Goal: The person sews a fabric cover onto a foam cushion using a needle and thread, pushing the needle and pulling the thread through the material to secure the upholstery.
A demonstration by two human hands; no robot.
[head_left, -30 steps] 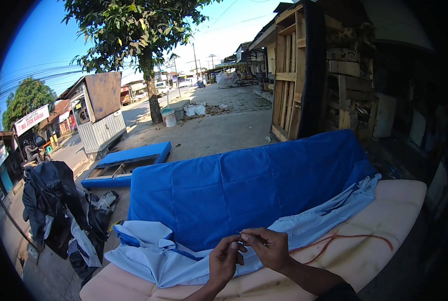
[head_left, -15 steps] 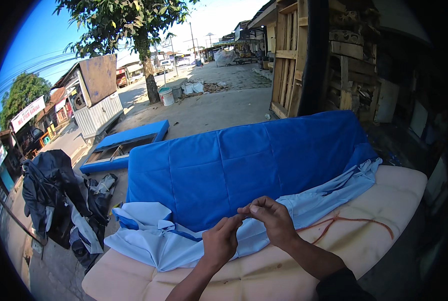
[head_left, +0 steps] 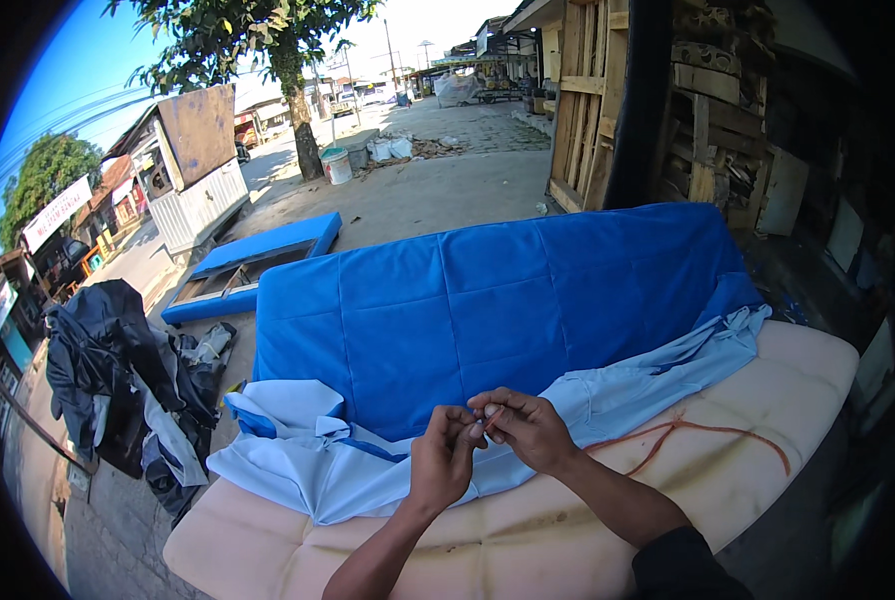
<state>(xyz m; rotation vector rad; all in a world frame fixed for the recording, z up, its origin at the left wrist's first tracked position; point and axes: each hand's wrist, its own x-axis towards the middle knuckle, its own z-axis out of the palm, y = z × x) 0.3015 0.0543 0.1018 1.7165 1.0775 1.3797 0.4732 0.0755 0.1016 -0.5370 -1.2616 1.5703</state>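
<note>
My left hand [head_left: 441, 465] and my right hand [head_left: 529, 430] meet over a foam pad, thumbs and fingers pinched together. Between the fingertips shows a short strand of orange cord. More of this orange cord [head_left: 679, 424] lies looped on the pale, stained foam pad [head_left: 557, 545]; my right forearm hides where it runs toward the hands. Behind them a blue quilted cover [head_left: 497, 300] stands up along the pad's far side. Its light blue underside [head_left: 302, 470] is folded back over the foam, close below my hands.
A blue padded frame [head_left: 257, 262] lies on the ground beyond, at left. Dark crumpled sheeting [head_left: 107, 370] is heaped nearer. Wooden slatted panels [head_left: 581, 110] stand at the right. Farther off are a tree [head_left: 295, 95] and a white bucket [head_left: 337, 166].
My hands have drawn in a little and the right fingers have curled down beside the left ones. The orange strand now shows between the fingertips. The view has tilted slightly.
</note>
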